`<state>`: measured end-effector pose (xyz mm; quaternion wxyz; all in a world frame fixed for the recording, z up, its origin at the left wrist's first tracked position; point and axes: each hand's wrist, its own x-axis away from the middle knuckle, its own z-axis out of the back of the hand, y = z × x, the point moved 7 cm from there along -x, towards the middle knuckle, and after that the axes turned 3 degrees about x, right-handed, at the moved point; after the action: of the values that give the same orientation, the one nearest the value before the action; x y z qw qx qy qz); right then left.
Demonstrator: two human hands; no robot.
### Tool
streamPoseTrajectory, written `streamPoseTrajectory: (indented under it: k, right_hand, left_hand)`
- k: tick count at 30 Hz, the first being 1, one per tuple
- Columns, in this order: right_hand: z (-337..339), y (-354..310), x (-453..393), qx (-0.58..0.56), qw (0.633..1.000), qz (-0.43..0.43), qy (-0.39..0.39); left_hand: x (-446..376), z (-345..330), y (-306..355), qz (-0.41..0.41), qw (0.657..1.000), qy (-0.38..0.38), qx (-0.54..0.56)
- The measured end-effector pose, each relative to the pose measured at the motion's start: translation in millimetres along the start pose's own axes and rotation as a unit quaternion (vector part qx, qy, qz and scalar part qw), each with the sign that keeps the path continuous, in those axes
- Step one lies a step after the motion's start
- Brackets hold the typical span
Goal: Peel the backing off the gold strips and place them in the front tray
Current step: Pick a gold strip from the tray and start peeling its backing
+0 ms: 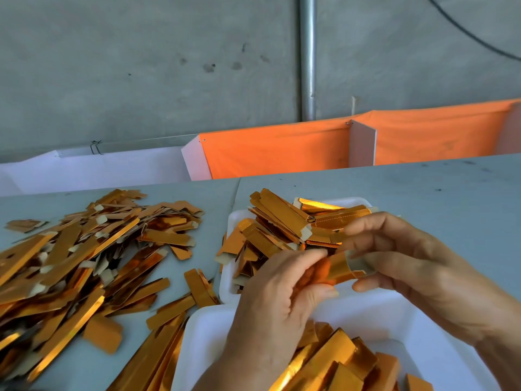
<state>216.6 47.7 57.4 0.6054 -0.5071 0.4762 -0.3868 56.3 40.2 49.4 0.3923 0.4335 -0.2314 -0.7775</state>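
Observation:
Both hands hold one gold strip (339, 266) above the gap between two white trays. My left hand (279, 294) pinches its left end between thumb and fingers. My right hand (400, 258) grips the right end, where a pale backing tab curls up. The front tray (394, 320) sits nearest me and holds several gold strips (332, 359) lying side by side. The far tray (234, 221) behind the hands is heaped with more gold pieces (279, 224).
A large loose pile of gold strips (70, 263) with pale tabs covers the grey table (451, 193) on the left. Orange cloth bins (276, 150) and a white bin line the table's far edge, below a concrete wall with a metal pipe (307, 57).

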Motion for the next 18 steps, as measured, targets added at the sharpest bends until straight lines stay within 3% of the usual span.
streamPoseTrajectory:
  k: [5, 9, 18]
  right_hand:
    - [-1.5, 5.8, -0.1, 0.057, 0.998, -0.032, -0.021]
    - [-6.1, 8.6, -1.0, 0.024, 0.998, -0.057, -0.024]
    - [4.8, 15.9, -5.4, -0.081, 0.994, -0.054, 0.058]
  left_hand:
    - [0.0, 1.3, 4.7, -0.019, 0.999, -0.004, -0.045]
    - [-0.7, 0.8, 4.9, -0.022, 0.998, -0.012, -0.055]
    - [-1.9, 1.1, 2.7, -0.016, 0.989, -0.021, -0.144]
